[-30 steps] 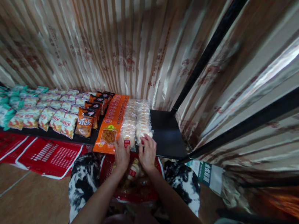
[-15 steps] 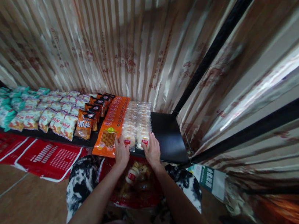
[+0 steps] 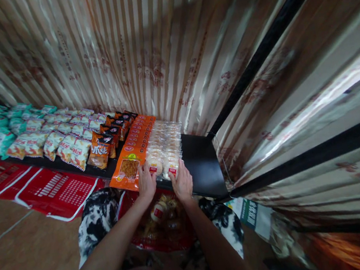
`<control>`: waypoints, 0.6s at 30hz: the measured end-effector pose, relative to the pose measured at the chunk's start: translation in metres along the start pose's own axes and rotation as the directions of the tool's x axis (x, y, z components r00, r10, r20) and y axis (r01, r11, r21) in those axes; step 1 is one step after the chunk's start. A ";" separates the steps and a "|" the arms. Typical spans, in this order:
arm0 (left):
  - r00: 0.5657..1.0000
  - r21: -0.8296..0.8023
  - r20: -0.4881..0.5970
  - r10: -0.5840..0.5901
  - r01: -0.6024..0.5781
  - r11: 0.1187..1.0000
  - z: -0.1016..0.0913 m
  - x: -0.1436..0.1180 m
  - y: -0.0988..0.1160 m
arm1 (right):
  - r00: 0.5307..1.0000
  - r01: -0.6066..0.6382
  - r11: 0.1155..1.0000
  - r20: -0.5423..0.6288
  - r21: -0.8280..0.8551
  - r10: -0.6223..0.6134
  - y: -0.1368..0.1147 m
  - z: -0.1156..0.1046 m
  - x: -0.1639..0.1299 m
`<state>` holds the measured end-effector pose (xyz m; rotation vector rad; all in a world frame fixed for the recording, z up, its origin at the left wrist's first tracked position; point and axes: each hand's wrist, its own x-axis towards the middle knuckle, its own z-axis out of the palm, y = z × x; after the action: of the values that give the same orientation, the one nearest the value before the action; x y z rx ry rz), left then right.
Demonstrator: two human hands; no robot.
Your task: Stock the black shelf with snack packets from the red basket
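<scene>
Two rows of clear packs of pale round cakes [image 3: 164,145] lie on a black shelf [image 3: 203,167], right of an orange row of snack packs [image 3: 135,150]. My left hand [image 3: 146,182] rests on the front pack of the left row. My right hand [image 3: 182,181] presses against the front pack of the right row, fingers spread. Below my wrists a red bag [image 3: 160,220] on my lap holds more of these cake packs.
Further left the shelf carries rows of orange, white and teal snack bags [image 3: 49,135]. Red price strips [image 3: 50,191] hang below its edge. Striped shiny foil [image 3: 154,44] covers the wall behind and to the right. A green and white packet [image 3: 249,212] lies at lower right.
Both hands moved forward from the lap onto the front packs, and my right hand shifted slightly to the right. The view tilted a little.
</scene>
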<state>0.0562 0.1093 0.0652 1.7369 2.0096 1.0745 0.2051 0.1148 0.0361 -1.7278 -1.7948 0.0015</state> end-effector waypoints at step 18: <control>0.984 -0.063 -0.082 0.160 -0.166 0.984 0.002 -0.021 -0.012 | 0.995 -0.012 0.991 -0.098 0.135 0.025 0.002 -0.001 -0.005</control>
<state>0.0539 0.0901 0.0507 1.8772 1.8753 1.2652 0.2070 0.1097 0.0341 -1.6210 -1.6676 0.0420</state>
